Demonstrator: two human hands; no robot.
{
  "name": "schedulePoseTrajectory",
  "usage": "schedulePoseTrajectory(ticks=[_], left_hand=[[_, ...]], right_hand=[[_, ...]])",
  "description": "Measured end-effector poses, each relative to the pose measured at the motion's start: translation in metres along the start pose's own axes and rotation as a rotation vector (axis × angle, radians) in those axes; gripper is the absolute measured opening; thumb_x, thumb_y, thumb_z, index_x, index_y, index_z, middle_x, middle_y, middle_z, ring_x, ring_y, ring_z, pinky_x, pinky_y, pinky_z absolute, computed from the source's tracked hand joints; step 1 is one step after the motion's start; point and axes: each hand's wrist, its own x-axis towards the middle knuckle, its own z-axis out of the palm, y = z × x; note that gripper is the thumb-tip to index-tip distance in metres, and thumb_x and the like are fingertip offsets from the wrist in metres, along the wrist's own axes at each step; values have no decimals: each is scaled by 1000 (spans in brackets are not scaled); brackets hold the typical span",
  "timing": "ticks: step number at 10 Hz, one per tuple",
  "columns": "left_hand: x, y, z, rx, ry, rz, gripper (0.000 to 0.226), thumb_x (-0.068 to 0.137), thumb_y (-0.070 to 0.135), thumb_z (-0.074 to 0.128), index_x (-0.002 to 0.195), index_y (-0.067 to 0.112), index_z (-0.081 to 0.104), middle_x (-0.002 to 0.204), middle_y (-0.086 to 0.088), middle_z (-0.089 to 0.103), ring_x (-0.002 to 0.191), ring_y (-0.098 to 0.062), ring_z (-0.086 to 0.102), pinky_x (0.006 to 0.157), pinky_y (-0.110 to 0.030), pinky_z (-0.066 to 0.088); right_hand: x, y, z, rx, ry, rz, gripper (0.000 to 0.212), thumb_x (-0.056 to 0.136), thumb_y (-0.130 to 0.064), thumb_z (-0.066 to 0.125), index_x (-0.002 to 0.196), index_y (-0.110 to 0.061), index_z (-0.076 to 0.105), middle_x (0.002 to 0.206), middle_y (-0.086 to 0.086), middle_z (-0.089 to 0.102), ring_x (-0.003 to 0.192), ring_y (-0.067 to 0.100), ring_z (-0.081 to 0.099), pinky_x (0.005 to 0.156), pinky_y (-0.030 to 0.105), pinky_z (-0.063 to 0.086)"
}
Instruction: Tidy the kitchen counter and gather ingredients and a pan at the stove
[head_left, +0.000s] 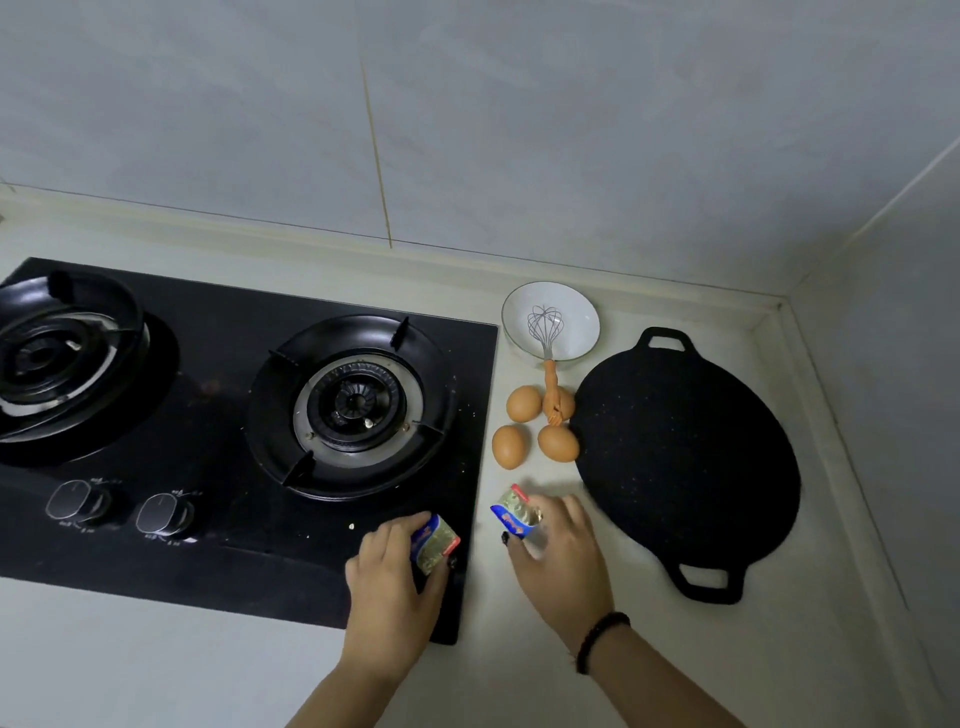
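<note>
My left hand (392, 574) grips a small blue and gold packet (434, 541) over the front right corner of the black gas stove (228, 561). My right hand (558, 558) holds a second packet of the same kind (514, 514) just above the counter, right of the stove. A flat black pan with two loop handles (685, 462) lies on the counter at the right. Several brown eggs (523, 403) lie between the stove and the pan. Behind them stands a white bowl (576, 312) with a whisk (546, 332) in it, its orange handle hanging out over the eggs.
The stove has two burners, a right one (356, 405) and a left one (57, 358), with two knobs (161, 514) at the front. Tiled walls meet in a corner at the back right. Pale counter (156, 665) runs along the front.
</note>
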Motion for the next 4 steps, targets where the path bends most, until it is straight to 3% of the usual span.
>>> schedulePoseTrajectory(ticks=[2, 4], left_hand=[[27, 39, 31, -16, -148, 131, 37, 85, 27, 66, 121, 29, 55, 116, 17, 54, 110, -7, 40, 81, -22, 18], [40, 46, 55, -25, -228, 156, 33, 90, 28, 58, 122, 29, 53, 118, 14, 54, 113, -9, 37, 82, -25, 20]], right_hand=[[10, 19, -16, 28, 114, 248, 33, 78, -21, 72, 109, -15, 62, 102, -6, 46, 90, 16, 53, 70, 21, 37], [12, 25, -6, 9, 171, 332, 36, 76, -22, 76, 106, -10, 61, 108, 4, 51, 95, 23, 56, 72, 24, 41]])
